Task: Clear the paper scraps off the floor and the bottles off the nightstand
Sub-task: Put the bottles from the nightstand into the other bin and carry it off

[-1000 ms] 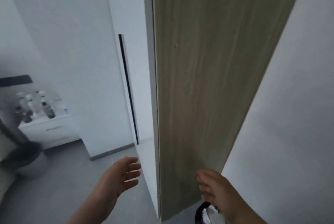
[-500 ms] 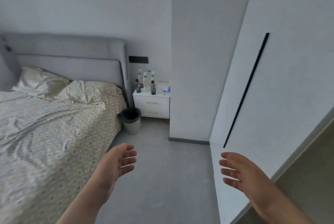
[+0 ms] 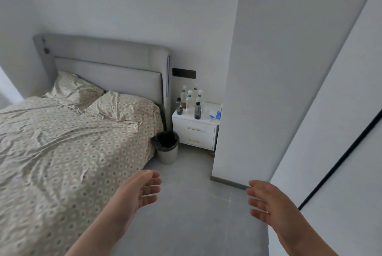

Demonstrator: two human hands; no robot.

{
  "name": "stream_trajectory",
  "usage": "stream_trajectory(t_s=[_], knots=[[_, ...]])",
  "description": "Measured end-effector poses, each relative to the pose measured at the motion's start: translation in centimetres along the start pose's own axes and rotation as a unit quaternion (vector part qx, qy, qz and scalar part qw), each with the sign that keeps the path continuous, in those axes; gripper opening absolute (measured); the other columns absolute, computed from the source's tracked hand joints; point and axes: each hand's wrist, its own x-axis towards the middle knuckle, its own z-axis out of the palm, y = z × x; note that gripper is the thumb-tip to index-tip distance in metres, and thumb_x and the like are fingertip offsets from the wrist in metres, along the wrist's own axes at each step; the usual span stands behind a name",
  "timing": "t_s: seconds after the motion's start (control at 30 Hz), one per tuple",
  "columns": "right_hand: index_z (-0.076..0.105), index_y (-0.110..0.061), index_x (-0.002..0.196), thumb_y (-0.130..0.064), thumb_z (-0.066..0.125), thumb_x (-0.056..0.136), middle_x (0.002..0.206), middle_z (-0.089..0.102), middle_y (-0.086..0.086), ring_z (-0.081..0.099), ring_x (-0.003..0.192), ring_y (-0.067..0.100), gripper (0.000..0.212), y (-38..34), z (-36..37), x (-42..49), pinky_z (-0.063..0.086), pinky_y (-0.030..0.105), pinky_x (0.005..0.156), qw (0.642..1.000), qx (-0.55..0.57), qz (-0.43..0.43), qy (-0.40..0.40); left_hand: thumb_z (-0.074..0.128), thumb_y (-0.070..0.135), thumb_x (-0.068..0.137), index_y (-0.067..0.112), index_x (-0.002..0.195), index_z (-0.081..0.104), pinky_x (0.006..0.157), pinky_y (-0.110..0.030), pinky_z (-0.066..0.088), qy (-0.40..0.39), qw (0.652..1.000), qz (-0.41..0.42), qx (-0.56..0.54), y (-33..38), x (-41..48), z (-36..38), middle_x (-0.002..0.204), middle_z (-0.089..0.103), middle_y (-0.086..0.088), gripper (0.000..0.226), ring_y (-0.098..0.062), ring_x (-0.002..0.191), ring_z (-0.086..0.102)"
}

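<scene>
Six bottles point(image 3: 189, 100) crowd the left edge of the table point(image 3: 198, 129). Left hand point(image 3: 138, 191) and right hand point(image 3: 268, 202) hover empty, fingers spread

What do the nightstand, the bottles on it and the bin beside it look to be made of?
Nightstand: probably painted or laminated wood, smooth white fronts, gold-coloured handles. Bottles: likely clear plastic, see-through walls with caps; too small to be sure. Bin: seemingly pale plastic, lined with a black bag.
</scene>
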Motion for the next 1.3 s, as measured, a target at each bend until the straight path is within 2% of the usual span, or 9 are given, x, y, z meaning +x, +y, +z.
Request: stream_trajectory(t_s=[0.1,0.27,0.33,0.4,0.47,0.63,0.8,1.03,1.3], knots=[[0.064,-0.018,0.105,-0.019,0.050,0.097,0.113,0.064,0.012,0.060,0.107,0.028,0.016,-2.3,0.6,4.8,0.050,0.043,0.094,1.000,0.005,-0.003,-0.009,0.058,0.030,0.078,0.007,0.098,0.065,0.070,-0.035,0.049,-0.004,1.000,0.004,0.002,1.8,3.5,1.2,0.092,0.068,-0.012,0.032,-0.023,0.081,0.062],[0.063,-0.016,0.100,-0.023,0.051,0.095,0.108,0.063,0.006,0.060,0.100,0.023,0.015,-7.1,4.2,12.3,0.050,0.039,0.089,0.999,-0.012,-0.015,-0.040,0.038,0.017,0.097,0.004,0.098,0.062,0.075,-0.039,0.047,0.012,1.000,0.026,-0.002,4.9,10.4,1.3,0.094,0.064,-0.016,0.027,-0.027,0.084,0.058],[0.061,-0.003,0.105,-0.020,0.050,0.095,0.099,0.058,0.015,0.056,0.091,0.030,0.023,-9.1,6.0,15.4,0.050,0.040,0.083,0.998,-0.034,-0.025,-0.051,0.038,0.016,0.097,0.003,0.098,0.062,0.074,-0.039,0.046,0.018,0.999,0.029,-0.012,6.3,13.5,0.7,0.094,0.064,-0.017,0.028,-0.027,0.083,0.058],[0.053,0.006,0.114,-0.018,0.048,0.095,0.110,0.054,0.033,0.053,0.103,0.047,0.031,-10.8,7.8,18.8,0.050,0.048,0.090,0.996,-0.063,-0.035,-0.049,0.038,0.015,0.097,0.003,0.099,0.062,0.073,-0.039,0.046,0.020,0.999,0.032,-0.026,7.6,17.1,-0.2,0.094,0.064,-0.017,0.027,-0.027,0.082,0.058],[0.052,0.004,0.115,-0.019,0.047,0.096,0.127,0.049,0.031,0.046,0.120,0.046,0.030,-12.2,9.8,22.3,0.044,0.051,0.100,0.995,-0.074,-0.043,-0.050,0.039,0.015,0.097,0.002,0.099,0.062,0.074,-0.039,0.046,0.020,0.998,0.036,-0.037,8.6,21.2,-1.3,0.092,0.065,-0.016,0.027,-0.027,0.082,0.058],[0.055,0.004,0.106,-0.021,0.048,0.096,0.126,0.049,0.034,0.047,0.118,0.048,0.028,-14.8,15.3,30.2,0.043,0.051,0.101,0.996,-0.081,-0.011,-0.036,0.039,0.016,0.097,0.002,0.100,0.063,0.075,-0.041,0.048,0.004,0.999,0.041,-0.023,11.0,32.3,-4.9,0.095,0.066,-0.017,0.028,-0.030,0.085,0.060],[0.061,-0.025,0.096,-0.032,0.050,0.094,0.115,0.061,0.012,0.059,0.109,0.024,0.013,-18.3,19.8,37.2,0.051,0.041,0.097,0.997,-0.082,0.003,-0.011,0.039,0.015,0.097,0.001,0.101,0.062,0.073,-0.041,0.048,-0.025,0.999,0.027,-0.014,14.6,43.3,-7.1,0.095,0.066,-0.018,0.027,-0.031,0.085,0.060],[0.058,-0.022,0.096,-0.029,0.050,0.094,0.113,0.061,0.014,0.059,0.101,0.024,0.012,-21.5,21.0,48.5,0.051,0.035,0.091,0.998,-0.054,0.021,0.013,0.039,0.015,0.097,0.004,0.100,0.062,0.073,-0.041,0.047,-0.062,0.998,0.006,-0.003,16.9,56.8,-4.0,0.096,0.066,-0.017,0.027,-0.030,0.087,0.060],[0.061,-0.016,0.103,-0.036,0.055,0.090,0.102,0.060,0.005,0.057,0.091,0.020,0.025,-21.9,23.8,72.1,0.051,0.033,0.082,0.997,0.000,0.072,0.015,0.041,0.013,0.097,0.003,0.100,0.065,0.074,-0.040,0.049,-0.017,0.999,-0.032,0.025,16.4,75.3,-0.2,0.093,0.068,-0.016,0.026,-0.029,0.086,0.060]])
